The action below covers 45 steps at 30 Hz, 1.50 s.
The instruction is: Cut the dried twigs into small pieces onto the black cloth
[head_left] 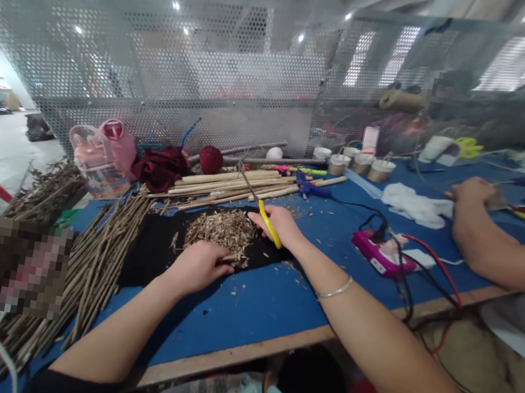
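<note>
Blue-topped workbench (244,302) with a wooden front edge, backed by a perforated metal screen (214,66). A black cloth (151,251) lies on the bench in front of the person and carries a pile of wood chips (221,226). The left hand (198,266) rests on the cloth at the near edge of the pile, its fingers closed on a short twig (227,258) whose end shows just beside the knuckles. The right hand (281,223) sits at the right of the pile, clamped on the yellow handles of the scissors (266,219). The blades are slim, point up and away towards the far side, and whether they are parted cannot be told. A thin bracelet (334,290) circles the right wrist. A long bundle of thin sticks (94,255) lies to the left of the cloth, reaching the bench corner. Pale rods (234,185) lie beyond the cloth, with a red ball of yarn (210,160) and a dark red cloth (160,168) behind them. A pink power strip (379,252) with black and red leads lies to the right of the right hand, apart from it. A co-worker's hand (471,193) rests further right, near a white rag (414,203).
</note>
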Each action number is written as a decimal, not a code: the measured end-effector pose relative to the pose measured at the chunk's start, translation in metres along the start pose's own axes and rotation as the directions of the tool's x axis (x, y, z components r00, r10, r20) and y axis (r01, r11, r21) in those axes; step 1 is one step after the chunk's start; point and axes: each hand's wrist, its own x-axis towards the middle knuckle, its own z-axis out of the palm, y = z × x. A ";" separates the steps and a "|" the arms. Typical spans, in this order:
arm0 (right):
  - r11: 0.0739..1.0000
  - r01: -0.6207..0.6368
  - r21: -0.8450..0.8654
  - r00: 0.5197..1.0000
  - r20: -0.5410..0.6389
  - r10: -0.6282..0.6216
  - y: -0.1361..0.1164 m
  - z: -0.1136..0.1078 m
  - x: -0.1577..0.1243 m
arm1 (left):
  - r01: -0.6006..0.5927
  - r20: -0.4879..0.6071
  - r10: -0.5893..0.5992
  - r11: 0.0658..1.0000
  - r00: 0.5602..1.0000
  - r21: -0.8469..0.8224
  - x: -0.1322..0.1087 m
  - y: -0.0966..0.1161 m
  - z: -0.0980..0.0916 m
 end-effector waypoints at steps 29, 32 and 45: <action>0.949 0.284 -0.136 0.948 -0.108 -0.299 -0.020 -0.011 -0.018 | 0.054 -0.314 -0.575 0.533 0.755 -0.845 -0.003 -0.019 -0.022; 0.930 0.350 -0.110 0.928 -0.094 -0.361 -0.031 -0.005 -0.026 | 0.055 -0.211 -0.548 0.428 0.810 -0.902 -0.003 -0.008 -0.013; 0.892 0.411 -0.190 0.912 0.084 -0.402 -0.047 0.009 -0.048 | -0.012 -0.142 -0.504 0.253 0.852 -0.967 -0.001 0.000 0.003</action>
